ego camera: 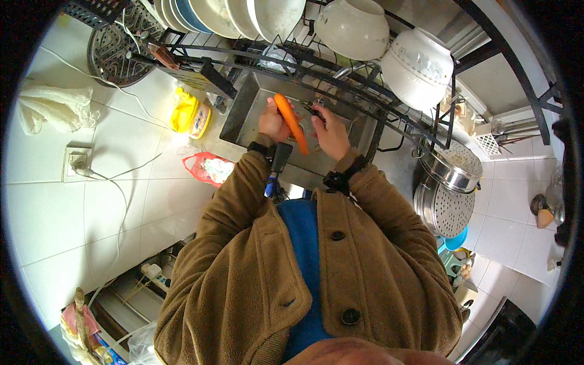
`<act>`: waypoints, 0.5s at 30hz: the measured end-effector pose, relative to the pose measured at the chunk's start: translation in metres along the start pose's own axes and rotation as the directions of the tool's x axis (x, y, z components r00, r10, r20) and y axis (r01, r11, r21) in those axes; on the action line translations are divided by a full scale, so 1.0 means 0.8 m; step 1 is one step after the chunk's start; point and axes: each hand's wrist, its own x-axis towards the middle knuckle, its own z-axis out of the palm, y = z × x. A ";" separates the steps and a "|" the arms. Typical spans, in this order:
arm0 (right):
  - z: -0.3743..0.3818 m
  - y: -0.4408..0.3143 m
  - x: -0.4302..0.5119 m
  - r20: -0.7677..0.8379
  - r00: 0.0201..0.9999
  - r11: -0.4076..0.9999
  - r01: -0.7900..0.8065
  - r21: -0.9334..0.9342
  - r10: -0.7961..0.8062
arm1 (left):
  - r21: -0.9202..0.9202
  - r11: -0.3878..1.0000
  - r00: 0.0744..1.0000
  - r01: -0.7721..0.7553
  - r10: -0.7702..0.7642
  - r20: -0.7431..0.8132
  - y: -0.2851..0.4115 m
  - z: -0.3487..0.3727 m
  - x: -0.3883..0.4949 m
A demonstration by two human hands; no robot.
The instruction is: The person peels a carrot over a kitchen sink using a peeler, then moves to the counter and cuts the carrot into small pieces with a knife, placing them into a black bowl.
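Observation:
My left hand grips a carrot above the metal sink; the carrot is tilted, its far end pointing up and away. To its right, my right hand is closed on a small dark-handled tool, perhaps a peeler, whose head is too small to make out. Tool and carrot are apart. Small orange scraps lie in the sink beneath the hands. Part of the sink is hidden behind my hands and the rack bars.
A black dish rack with plates and bowls spans the sink's far side. A yellow bottle and a red plastic bag are at left. Steamer pots stand at right. A cord hangs on the tiled wall.

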 end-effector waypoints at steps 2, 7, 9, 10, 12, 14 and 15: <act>0.014 0.005 0.003 0.074 0.980 0.966 -0.194 0.169 0.184 | -0.063 0.998 1.000 0.007 -0.005 0.028 -0.004 0.000 0.001; 0.015 0.002 -0.012 0.139 0.976 0.948 -0.199 0.250 0.168 | -0.097 0.991 0.995 -0.097 0.096 -0.016 -0.006 0.011 -0.008; 0.009 -0.008 -0.015 0.064 0.995 0.989 -0.087 0.122 0.079 | -0.021 0.996 0.996 -0.085 0.085 0.024 -0.002 0.016 -0.014; 0.007 -0.013 -0.016 0.016 0.999 0.996 -0.039 0.076 0.037 | 0.037 0.997 0.996 -0.065 0.063 0.060 0.000 0.019 -0.017; 0.003 -0.021 -0.017 -0.036 0.999 0.999 0.039 0.030 -0.038 | 0.103 0.994 0.993 -0.025 0.013 0.117 0.004 0.023 -0.022; 0.000 -0.025 -0.019 -0.047 0.995 0.995 0.091 0.029 -0.089 | 0.115 0.993 0.990 0.034 -0.049 0.129 0.005 0.026 -0.028; 0.000 -0.026 -0.020 -0.041 0.993 0.993 0.114 0.028 -0.113 | 0.090 0.996 0.988 0.024 -0.037 0.153 0.004 0.026 -0.031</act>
